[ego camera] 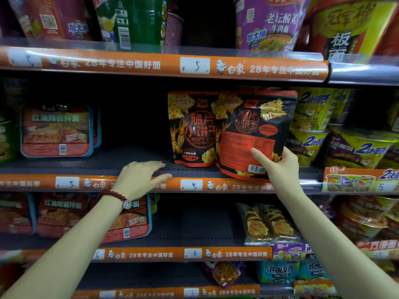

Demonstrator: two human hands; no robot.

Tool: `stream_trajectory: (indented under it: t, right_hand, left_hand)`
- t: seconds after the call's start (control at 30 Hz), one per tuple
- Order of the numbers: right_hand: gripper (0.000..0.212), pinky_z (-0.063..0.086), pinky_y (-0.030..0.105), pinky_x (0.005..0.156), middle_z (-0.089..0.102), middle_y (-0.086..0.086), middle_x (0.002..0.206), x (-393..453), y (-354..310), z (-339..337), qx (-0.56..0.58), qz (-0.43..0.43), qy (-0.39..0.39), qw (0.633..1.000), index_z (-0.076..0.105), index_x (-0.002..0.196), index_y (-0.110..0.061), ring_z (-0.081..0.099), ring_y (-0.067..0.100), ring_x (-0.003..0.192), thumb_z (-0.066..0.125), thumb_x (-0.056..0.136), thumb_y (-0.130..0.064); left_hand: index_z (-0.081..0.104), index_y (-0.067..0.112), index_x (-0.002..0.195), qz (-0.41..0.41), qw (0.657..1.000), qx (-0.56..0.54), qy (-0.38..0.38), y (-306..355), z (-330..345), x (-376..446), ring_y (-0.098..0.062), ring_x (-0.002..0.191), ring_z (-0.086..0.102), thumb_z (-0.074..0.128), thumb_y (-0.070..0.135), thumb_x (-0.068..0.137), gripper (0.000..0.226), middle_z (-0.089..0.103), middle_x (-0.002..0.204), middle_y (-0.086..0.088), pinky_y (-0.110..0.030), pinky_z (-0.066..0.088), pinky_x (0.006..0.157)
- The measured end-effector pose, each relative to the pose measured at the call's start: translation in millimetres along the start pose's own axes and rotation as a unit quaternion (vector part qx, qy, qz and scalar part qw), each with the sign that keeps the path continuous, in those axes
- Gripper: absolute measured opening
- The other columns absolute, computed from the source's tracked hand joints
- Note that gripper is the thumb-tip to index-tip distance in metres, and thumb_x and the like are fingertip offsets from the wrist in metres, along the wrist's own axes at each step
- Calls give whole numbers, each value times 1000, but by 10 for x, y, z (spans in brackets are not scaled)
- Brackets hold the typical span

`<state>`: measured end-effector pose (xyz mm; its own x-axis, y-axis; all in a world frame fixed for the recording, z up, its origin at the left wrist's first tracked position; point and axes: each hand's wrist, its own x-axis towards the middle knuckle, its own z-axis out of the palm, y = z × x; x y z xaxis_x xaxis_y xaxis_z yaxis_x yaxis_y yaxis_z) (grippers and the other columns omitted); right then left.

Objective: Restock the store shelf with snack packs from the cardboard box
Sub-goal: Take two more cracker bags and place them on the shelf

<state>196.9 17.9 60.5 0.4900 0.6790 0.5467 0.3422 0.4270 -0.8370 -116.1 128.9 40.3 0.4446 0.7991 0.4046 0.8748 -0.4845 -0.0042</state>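
Note:
Two black and orange snack packs stand on the middle shelf (138,162). The left snack pack (191,128) stands upright, front side out. My right hand (280,167) grips the lower right corner of the right snack pack (257,130), whose back side with a barcode faces me; it overlaps the left pack's edge. My left hand (140,178) rests flat on the shelf's front edge, fingers apart, holding nothing. The cardboard box is out of view.
Red noodle trays (56,130) stand at the shelf's left, yellow noodle cups (311,124) at its right. A bare dark stretch of shelf lies between the trays and the packs. Orange price rails (151,65) run along each shelf; noodle cups fill the shelf above.

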Motion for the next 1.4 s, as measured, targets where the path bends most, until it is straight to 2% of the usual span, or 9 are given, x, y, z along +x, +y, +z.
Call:
stream_trajectory:
  t: [0.1,0.23,0.5,0.73,0.9,1.0,1.17,1.27,1.4]
  right_hand:
    - [22,56,30,80,74,-7,97,-7,-7,13,9,15,-5,1000,68,96,-27,70,9,93,78,77,-33]
    - [15,57,28,78,74,-4,96,27,-40,-13,54,39,-35,997,69,93,-24,71,9,89,76,80,-21]
    - [24,55,44,89,75,6,101,270,21,518,95,92,-133,982,69,102,-12,71,23,97,75,80,-17]
    - [25,54,43,90,75,4,100,342,107,739,128,108,-148,975,69,100,-15,71,22,97,76,76,-19]
    - [33,56,22,73,74,0,100,384,68,638,67,82,-212,972,64,105,-17,71,14,94,76,77,-6]
    - [49,56,21,77,73,-2,102,425,62,573,-3,65,-261,963,63,105,-22,71,10,93,83,66,-1]
    - [48,55,23,81,73,-5,100,430,95,687,-27,37,-235,971,63,100,-26,70,8,93,85,65,-3]
    - [48,54,30,86,73,-4,103,425,159,722,-25,37,-225,973,64,102,-26,69,12,97,87,64,-6]
    - [48,53,24,82,72,-7,100,452,143,712,-35,32,-230,972,64,100,-26,69,5,93,86,64,-4]
  left_hand:
    - [47,33,136,11,1000,2,-5,-39,-9,9,-15,126,50,-9,94,52,118,48,141,12,-35,42,98]
    - [46,34,137,20,1000,4,-8,-63,5,18,-16,126,50,-9,95,48,121,46,143,13,-35,42,99]
    - [36,34,142,38,998,14,-41,-72,-57,-6,-13,133,42,21,93,47,112,37,149,14,-33,36,104]
    - [33,35,142,61,996,4,-60,-128,-75,-4,-8,135,36,32,95,50,110,35,150,14,-31,32,107]
    - [33,33,143,69,996,7,-64,-136,-67,-2,-10,136,35,41,85,65,95,35,150,11,-32,31,108]
    - [32,33,143,69,995,7,-70,-130,-69,-17,-9,136,35,37,88,62,98,35,149,12,-32,31,108]
    - [39,36,138,65,996,-25,-46,-209,-67,-67,-8,133,39,12,90,53,105,42,145,13,-33,35,106]
    - [41,36,137,60,996,-40,-51,-228,-64,-64,-8,132,40,21,91,54,102,43,143,14,-33,35,106]
    - [42,36,136,62,996,-38,-43,-218,-52,-66,-7,131,40,30,85,62,90,44,143,14,-33,34,106]
